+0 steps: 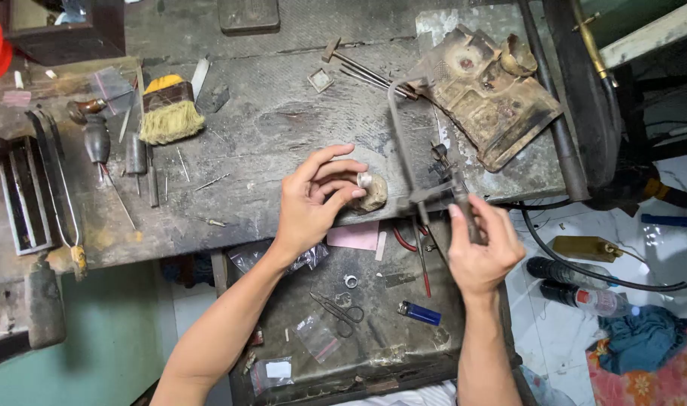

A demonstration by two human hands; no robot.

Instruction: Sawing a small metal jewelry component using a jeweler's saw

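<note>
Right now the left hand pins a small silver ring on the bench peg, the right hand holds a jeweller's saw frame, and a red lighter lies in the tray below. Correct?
Not quite: the lighter in the tray is blue, not red, as the head view shows. The left hand does pin the small silver ring on the bench peg, and the right hand holds the saw frame.

I see a small jeweller's workshop. The worn, scratched bench [283,113] carries hand tools: a brush [168,110], gravers [97,143], a jeweller's saw frame [407,135]. A pull-out tray [373,331] under it holds scissors [339,310], a lighter [420,313] and a ring [351,280].
</note>
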